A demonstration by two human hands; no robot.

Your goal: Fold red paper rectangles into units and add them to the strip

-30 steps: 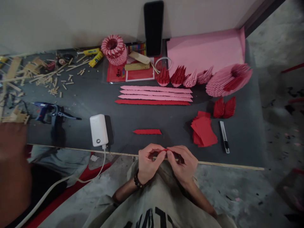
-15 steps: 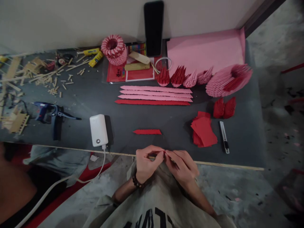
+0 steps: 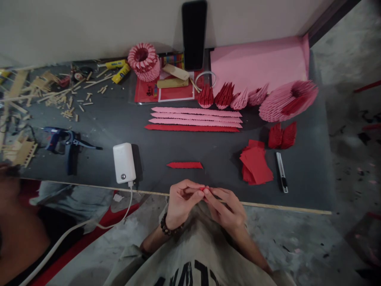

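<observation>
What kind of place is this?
Probably a craft workspace: the gray table holds folded pink and red paper pieces, a stack of red paper slips and a utility knife, with scattered wood scraps at the left.

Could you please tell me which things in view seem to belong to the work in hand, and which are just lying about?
Likely in use:
- small red piece, pinched by left hand and right hand
- red paper slips
- short red strip

Probably just lying about:
- white power bank
- wooden scraps
- yellow tubes
</observation>
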